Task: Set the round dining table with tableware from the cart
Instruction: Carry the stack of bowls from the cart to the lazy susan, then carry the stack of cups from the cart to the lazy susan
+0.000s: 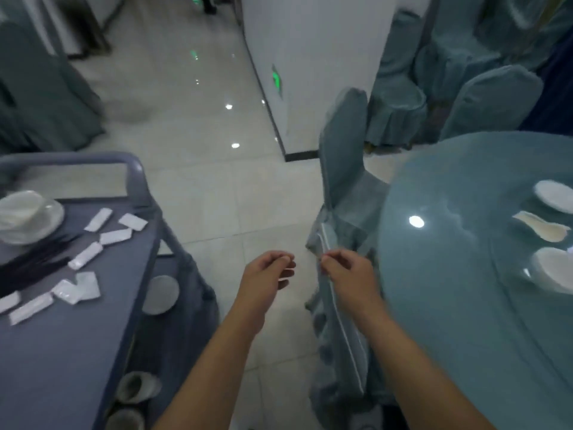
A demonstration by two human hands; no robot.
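The cart (77,352), topped in blue-grey, stands at the left. On it lie several white wrapped packets (85,255), a bundle of black chopsticks (34,262) and a white bowl on stacked saucers (21,209). At the right is the round glass-topped table (449,290), bearing two white plates (555,195) (555,268) with a white spoon (539,228) between them. My left hand (266,271) and my right hand (344,268) hover over the floor between cart and table. The fingers of both are loosely curled and hold nothing that I can see.
A covered chair (344,144) stands against the table's left edge, just beyond my right hand. The cart's lower shelf holds a white plate (161,294) and cups (136,387). More covered chairs stand at the back right and far left. A tiled aisle runs ahead.
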